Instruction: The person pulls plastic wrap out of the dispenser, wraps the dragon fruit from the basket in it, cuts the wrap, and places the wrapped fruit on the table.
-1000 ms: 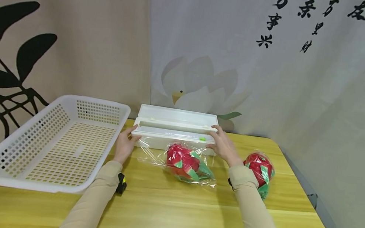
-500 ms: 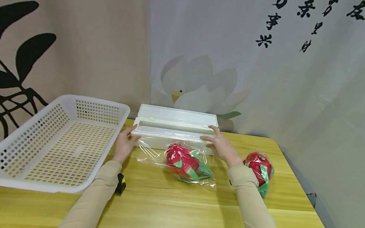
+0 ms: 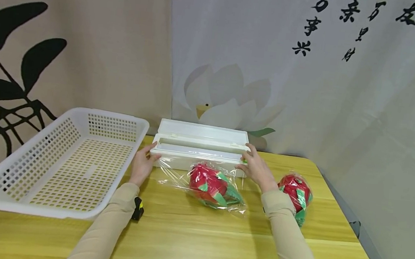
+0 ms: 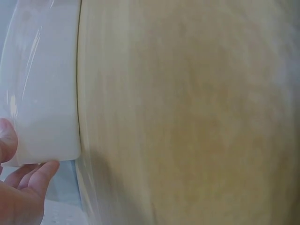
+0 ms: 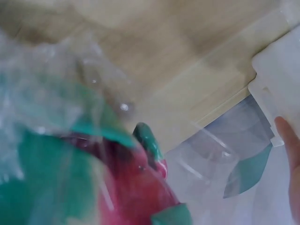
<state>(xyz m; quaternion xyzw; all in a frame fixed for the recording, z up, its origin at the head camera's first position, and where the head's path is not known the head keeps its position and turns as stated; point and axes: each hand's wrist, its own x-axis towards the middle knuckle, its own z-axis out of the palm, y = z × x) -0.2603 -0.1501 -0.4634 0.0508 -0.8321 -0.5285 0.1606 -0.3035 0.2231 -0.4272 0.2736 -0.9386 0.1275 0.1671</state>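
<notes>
A white cling film dispenser [image 3: 201, 152] stands at the back of the table with its lid raised. My left hand [image 3: 142, 165] grips its left end, thumb at the front edge; the left wrist view shows the fingers [image 4: 41, 178] against that end. At the right end, my right hand [image 3: 258, 168] pinches the green slide cutter [image 3: 245, 161], mostly hidden by the fingers. Clear film runs down from the box's front over a red and green dragon fruit [image 3: 211, 185]. That fruit appears close up in the right wrist view, blurred through film.
A second film-wrapped dragon fruit [image 3: 295, 193] lies beside my right forearm. A large white plastic basket [image 3: 58, 211] with perforated walls stands on the left. Behind the wooden table [image 3: 187, 245] hangs a printed curtain [image 3: 232, 35].
My right hand moved left from the box's right end to the green slide cutter, then back right with it. The left hand kept its grip; the dragon fruits stayed put.
</notes>
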